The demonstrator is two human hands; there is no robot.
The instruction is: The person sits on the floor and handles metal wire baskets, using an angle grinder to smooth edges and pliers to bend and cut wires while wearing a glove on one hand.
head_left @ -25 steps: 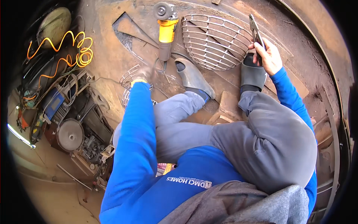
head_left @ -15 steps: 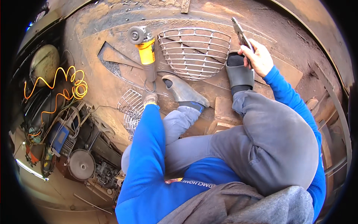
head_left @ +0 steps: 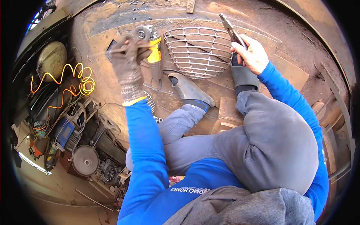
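Note:
My left hand (head_left: 127, 63) wears a grey work glove and is raised over the rusty steel plate (head_left: 112, 22). Its fingers pinch what looks like a thin metal rod (head_left: 117, 49), blurred by motion. A yellow angle grinder (head_left: 153, 48) lies just to its right. My right hand (head_left: 250, 56) is bare and grips dark locking pliers (head_left: 230, 29) at the right rim of a domed wire guard (head_left: 198, 52). My feet in grey slippers (head_left: 191, 90) rest below the guard. A smaller wire grille (head_left: 150, 102) shows partly behind my left sleeve.
A coiled orange cable (head_left: 77, 80) lies at the left beside a round olive tank (head_left: 51, 60). Below them stand a blue machine (head_left: 63, 132) and a motor with a round disc (head_left: 85, 160). A wooden block (head_left: 228, 110) sits by my right leg.
My left hand rose from the small wire grille and moved up beside the grinder, now pinching a thin piece. My right hand with the pliers stayed at the guard's rim.

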